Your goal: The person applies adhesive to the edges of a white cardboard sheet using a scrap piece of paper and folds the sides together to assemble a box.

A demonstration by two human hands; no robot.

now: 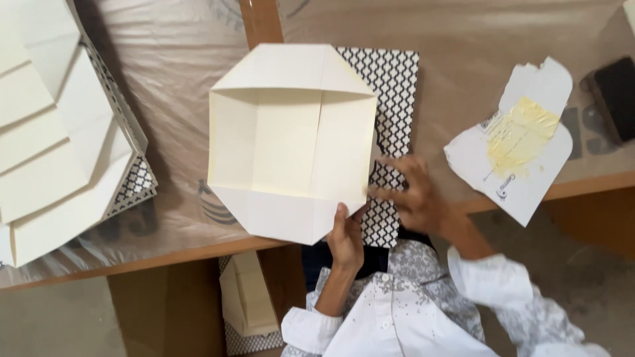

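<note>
A cream card sheet (291, 139) with folded flaps and cut corners lies on a patterned black-and-white sheet (395, 86) on the table. My left hand (346, 239) presses its thumb on the near right corner of the cream sheet. My right hand (411, 192) is spread flat, fingers apart and blurred, over the patterned sheet at the cream sheet's right edge. It holds nothing.
A stack of folded cream and patterned sheets (59, 132) fills the left side. A torn paper scrap smeared with yellow glue (519, 145) lies at the right. A dark object (615, 96) sits at the far right. The plastic-covered table edge (165, 254) runs near me; another folded piece (248, 297) lies below it.
</note>
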